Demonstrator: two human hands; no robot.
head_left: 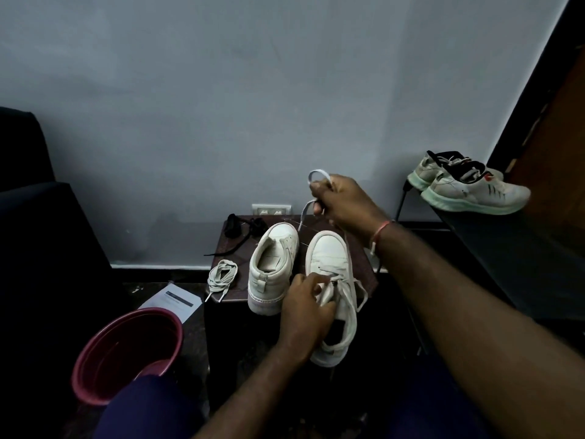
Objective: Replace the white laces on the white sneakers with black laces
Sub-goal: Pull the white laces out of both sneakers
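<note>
Small dark table [228, 248] against the wall, two white sneakers on it side by side, toes to the wall. Bare sneaker [273, 267] sits centre-left with its eyelets empty. Laced sneaker [329, 258] is just right of it, and its heel sticks out past the near edge. Left hand [304, 308] has its fingers curled round the tongue and throat of the laced sneaker and grips it. Right hand [343, 202] is raised above the far right corner, fingers closed round the white lace [317, 171]. A loop stands up above the knuckles, and strands run down to the shoe's eyelets. Loose white lace [221, 275] lies coiled near the left near corner. Black laces [243, 228] are bunched at the far left corner, one end trailing toward the left edge. On the floor to the left are a red basin [126, 353] and a sheet of paper [174, 301]. A pair of grey-white trainers [468, 185] rests on a black shelf [506, 242] at right.
</note>
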